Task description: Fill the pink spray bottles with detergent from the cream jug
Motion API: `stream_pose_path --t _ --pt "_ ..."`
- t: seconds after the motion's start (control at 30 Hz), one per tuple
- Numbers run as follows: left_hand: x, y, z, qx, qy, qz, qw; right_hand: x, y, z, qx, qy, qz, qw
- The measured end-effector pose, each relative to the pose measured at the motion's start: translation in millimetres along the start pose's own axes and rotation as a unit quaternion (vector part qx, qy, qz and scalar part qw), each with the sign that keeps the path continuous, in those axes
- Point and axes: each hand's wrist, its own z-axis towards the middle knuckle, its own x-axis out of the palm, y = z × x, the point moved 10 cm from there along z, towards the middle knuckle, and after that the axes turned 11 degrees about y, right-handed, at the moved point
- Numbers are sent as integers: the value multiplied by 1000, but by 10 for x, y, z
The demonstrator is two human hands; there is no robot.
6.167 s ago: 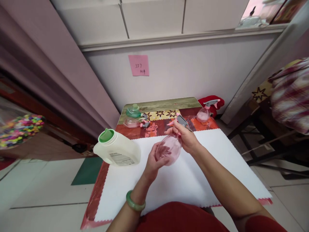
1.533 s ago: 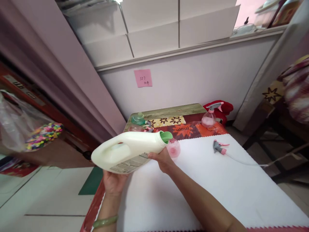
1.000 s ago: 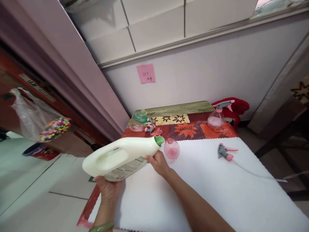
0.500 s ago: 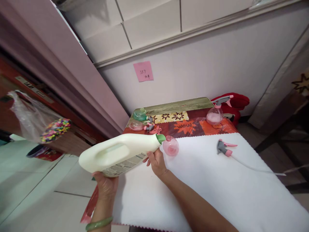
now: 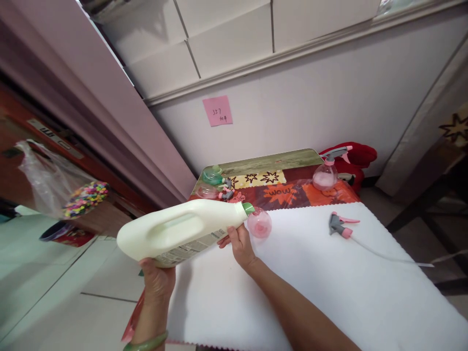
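A big cream-white detergent bottle [image 5: 215, 219] with a moulded handle lies nearly level in the air, held in both hands. My left hand [image 5: 158, 279] supports its base end from below, a green bangle on the wrist. Closed under the neck is my right hand [image 5: 241, 246]. The bottle's green spout [image 5: 249, 208] is at the mouth of a small round pink spray bottle [image 5: 260, 224], which stands on the white tabletop without its head. Whether liquid flows between them I cannot make out. A grey and pink spray head [image 5: 340, 226] with a long tube lies to the right.
A pink spray bottle [image 5: 325, 176] with its head on stands at the back right. Green [image 5: 212, 176] and clear pink [image 5: 206, 191] spray bottles lie at the back left. Behind the table is a wall with a pink note [image 5: 217, 111]. A plastic bag [image 5: 54, 175] hangs at left.
The detergent bottle has shifted very slightly, its spout staying at the pink bottle's mouth. Both hands keep their hold. The view has moved a little.
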Motion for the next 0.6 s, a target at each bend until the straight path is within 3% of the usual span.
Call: stream_pose_path --t 0.6 --pt "-3 -128 58 -21 6 3 1000 82 -31 19 9 33 41 999"
